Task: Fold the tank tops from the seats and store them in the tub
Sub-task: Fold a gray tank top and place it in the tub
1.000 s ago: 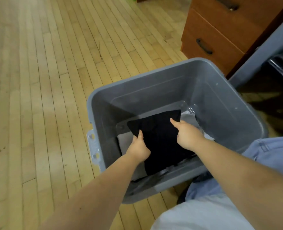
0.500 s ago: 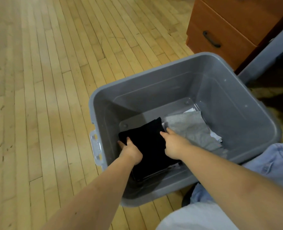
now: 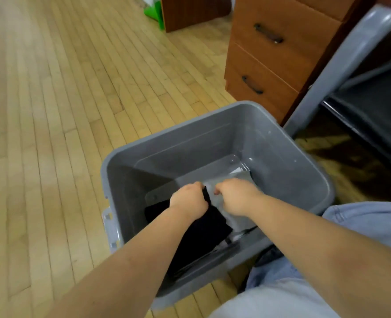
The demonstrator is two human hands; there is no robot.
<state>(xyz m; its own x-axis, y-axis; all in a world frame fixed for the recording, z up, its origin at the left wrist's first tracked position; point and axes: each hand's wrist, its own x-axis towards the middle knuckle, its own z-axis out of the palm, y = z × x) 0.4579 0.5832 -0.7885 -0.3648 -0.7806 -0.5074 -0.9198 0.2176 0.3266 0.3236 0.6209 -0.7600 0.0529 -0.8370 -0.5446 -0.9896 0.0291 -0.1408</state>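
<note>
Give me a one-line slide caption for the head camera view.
Both hands, left hand and right hand, settle a folded black tank top beside a grey one inside the grey tub.

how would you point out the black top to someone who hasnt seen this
Find the grey tub on the wood floor by the drawers. Inside it, on the bottom toward the near left wall, lies the black top, under the left hand. The folded top beside it is grey; this one is black.

Arms: both bare to the elbow and beyond — no sleeves in view
Left hand (image 3: pixel 188 200): bare, no rings or watch
Right hand (image 3: pixel 236 195): bare likewise
Legs: light blue denim (image 3: pixel 371 222) (faded, seam stitching showing) — near right corner
</note>
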